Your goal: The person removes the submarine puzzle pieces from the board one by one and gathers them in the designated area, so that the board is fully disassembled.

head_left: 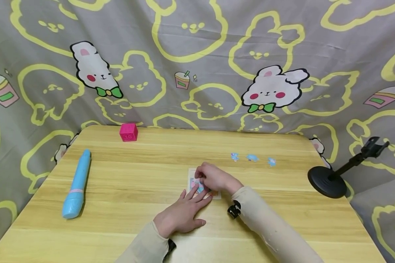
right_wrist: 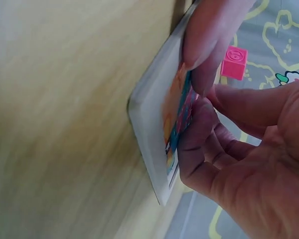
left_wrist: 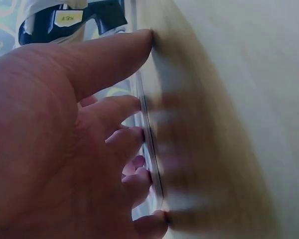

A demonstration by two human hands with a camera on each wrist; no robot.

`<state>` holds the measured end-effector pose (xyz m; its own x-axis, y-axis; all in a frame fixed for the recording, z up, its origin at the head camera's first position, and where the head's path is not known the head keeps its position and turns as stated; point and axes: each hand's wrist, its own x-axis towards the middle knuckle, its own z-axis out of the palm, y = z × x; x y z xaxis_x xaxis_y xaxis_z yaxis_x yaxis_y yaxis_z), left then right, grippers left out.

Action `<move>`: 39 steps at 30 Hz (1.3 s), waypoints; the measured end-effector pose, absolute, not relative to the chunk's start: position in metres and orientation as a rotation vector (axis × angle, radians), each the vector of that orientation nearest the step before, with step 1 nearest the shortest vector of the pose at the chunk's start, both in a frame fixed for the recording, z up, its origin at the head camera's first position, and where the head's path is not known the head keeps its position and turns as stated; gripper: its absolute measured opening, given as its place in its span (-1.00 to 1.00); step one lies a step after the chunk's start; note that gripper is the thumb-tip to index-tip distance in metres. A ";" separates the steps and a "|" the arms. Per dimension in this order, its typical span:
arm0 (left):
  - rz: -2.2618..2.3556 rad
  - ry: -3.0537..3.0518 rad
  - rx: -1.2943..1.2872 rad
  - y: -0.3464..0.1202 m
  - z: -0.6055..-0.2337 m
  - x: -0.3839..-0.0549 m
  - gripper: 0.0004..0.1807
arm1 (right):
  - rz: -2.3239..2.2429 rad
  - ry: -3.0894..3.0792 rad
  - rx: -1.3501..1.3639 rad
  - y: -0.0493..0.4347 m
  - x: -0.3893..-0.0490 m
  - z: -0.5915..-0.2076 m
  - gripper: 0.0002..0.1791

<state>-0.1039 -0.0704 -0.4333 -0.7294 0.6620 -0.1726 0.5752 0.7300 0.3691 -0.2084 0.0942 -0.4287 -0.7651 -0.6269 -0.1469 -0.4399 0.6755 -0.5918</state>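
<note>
A small white-framed jigsaw board (head_left: 191, 173) with a colourful picture lies flat on the table. My left hand (head_left: 184, 213) rests on its near edge, fingers spread and fairly straight, the thumb apart on the tabletop. From the right, my right hand (head_left: 215, 178) reaches over the board with bent fingers. In the right wrist view, its thumb and fingertips meet low over the picture (right_wrist: 175, 119), pinching what looks like a puzzle piece, mostly hidden by the fingers. Toward the back right lie three loose blue puzzle pieces: one (head_left: 234, 157), another (head_left: 252, 157) and a third (head_left: 271, 162).
A light-blue microphone-shaped object (head_left: 76, 184) lies at the left of the wooden table (head_left: 125, 226). A pink cube (head_left: 128, 132) sits near the back edge. On the right stands a black round-based holder (head_left: 327, 182). A patterned curtain (head_left: 197, 98) hangs behind.
</note>
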 end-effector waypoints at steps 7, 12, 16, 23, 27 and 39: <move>0.329 2.695 0.971 -0.072 -0.432 -0.096 -0.27 | -0.764 2.567 -0.809 0.093 -0.208 -0.429 -0.84; 0.378 2.694 0.971 -0.074 -0.434 -0.096 -0.28 | -0.799 2.576 -0.806 0.092 -0.208 -0.431 -0.91; 0.394 2.691 0.976 -0.074 -0.434 -0.096 -0.28 | -0.833 2.586 -0.813 0.093 -0.208 -0.433 -0.97; 0.388 2.668 1.000 -0.073 -0.434 -0.099 -0.28 | -0.955 2.520 -0.748 0.097 -0.205 -0.432 -0.92; 0.399 2.661 0.988 -0.073 -0.434 -0.100 -0.28 | -0.999 2.519 -0.727 0.100 -0.205 -0.430 -0.93; 0.410 2.651 0.970 -0.073 -0.433 -0.098 -0.27 | -1.184 2.514 -0.680 0.146 -0.211 -0.422 -0.89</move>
